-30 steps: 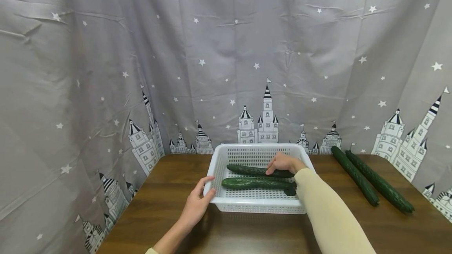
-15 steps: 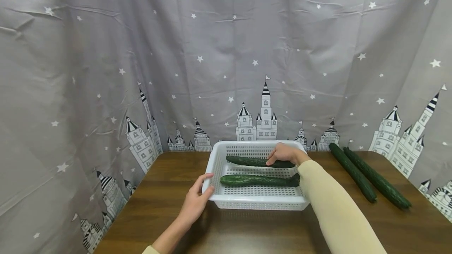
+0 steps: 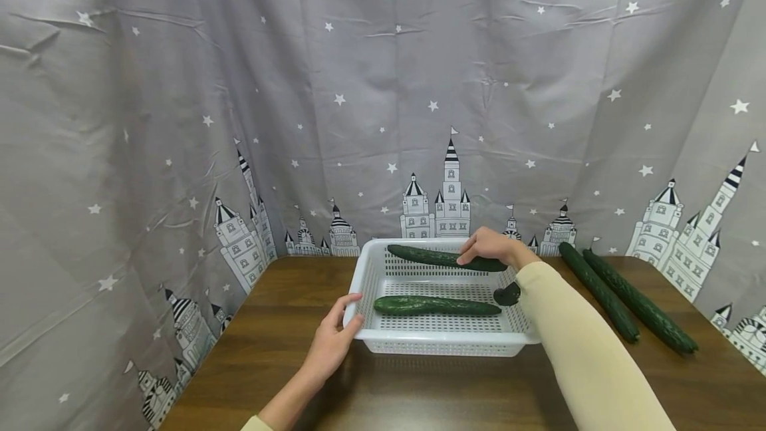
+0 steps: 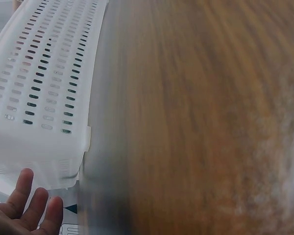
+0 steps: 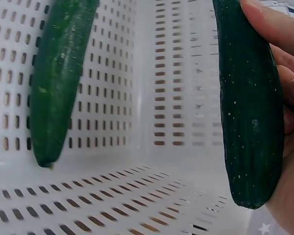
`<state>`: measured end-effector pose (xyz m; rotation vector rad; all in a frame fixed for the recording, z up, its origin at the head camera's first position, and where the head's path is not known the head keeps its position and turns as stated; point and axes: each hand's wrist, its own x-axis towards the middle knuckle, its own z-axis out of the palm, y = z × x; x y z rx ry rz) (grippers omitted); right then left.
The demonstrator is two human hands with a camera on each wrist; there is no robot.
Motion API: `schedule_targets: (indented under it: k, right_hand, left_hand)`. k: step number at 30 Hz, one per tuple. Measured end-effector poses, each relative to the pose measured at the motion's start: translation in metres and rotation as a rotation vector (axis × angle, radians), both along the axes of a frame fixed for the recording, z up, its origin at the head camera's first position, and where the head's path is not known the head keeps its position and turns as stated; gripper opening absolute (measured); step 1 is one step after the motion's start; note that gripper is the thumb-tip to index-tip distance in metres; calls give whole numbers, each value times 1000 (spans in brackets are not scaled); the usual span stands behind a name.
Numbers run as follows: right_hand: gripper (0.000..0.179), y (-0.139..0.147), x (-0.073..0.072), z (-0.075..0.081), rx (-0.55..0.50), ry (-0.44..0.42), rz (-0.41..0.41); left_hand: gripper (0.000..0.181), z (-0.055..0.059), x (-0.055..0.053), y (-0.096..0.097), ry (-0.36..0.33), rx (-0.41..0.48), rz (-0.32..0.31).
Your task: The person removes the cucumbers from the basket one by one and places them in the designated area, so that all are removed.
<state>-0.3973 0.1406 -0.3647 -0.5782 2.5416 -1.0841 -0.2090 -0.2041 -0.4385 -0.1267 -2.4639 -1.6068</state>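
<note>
My right hand [image 3: 487, 247] grips a dark green cucumber [image 3: 421, 255] at its right part. This cucumber is raised to the back wall of a white perforated plastic basket [image 3: 443, 336], at rim height. In the right wrist view the held cucumber [image 5: 250, 107] lies along my palm, its blunt tip apart from the basket's wall. A second cucumber [image 3: 431, 306] lies on the basket floor nearer the front. My left hand [image 3: 332, 334] holds the basket's left rim, thumb and forefinger over it. Its other fingers [image 4: 36, 203] show beside the basket's outer wall in the left wrist view.
Two more cucumbers [image 3: 598, 291] lie slantwise on the brown wooden table [image 3: 287, 318], right of the basket. A grey curtain [image 3: 359, 52] with stars and castles hangs behind the table and along its left side. A dark wrist camera [image 3: 507, 294] hangs under my right wrist.
My right hand has lifted the back cucumber from the basket floor up toward the rear rim. The left hand stays on the rim, and the front cucumber lies still.
</note>
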Motion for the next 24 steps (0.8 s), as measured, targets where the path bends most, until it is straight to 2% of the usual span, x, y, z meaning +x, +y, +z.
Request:
schedule_targets:
  k: [4, 10, 13, 17, 20, 24]
  right_hand:
    - [37, 7, 0, 7, -35, 1, -17]
    - [39, 17, 0, 15, -32, 25, -27]
    - [41, 22, -2, 17, -27, 34, -42]
    - [42, 30, -2, 21, -42, 27, -70]
    - [44, 37, 1, 25, -56, 10, -79]
    - [45, 47, 3, 30, -48, 34, -88]
  left_hand:
    - [39, -1, -1, 0, -4, -5, 4]
    - [40, 0, 0, 1, -4, 2, 8]
    - [40, 10, 6, 5, -14, 4, 19]
    - [40, 13, 8, 6, -23, 1, 27]
    - [40, 3, 3, 1, -15, 0, 21]
    - [40, 0, 0, 0, -18, 1, 13]
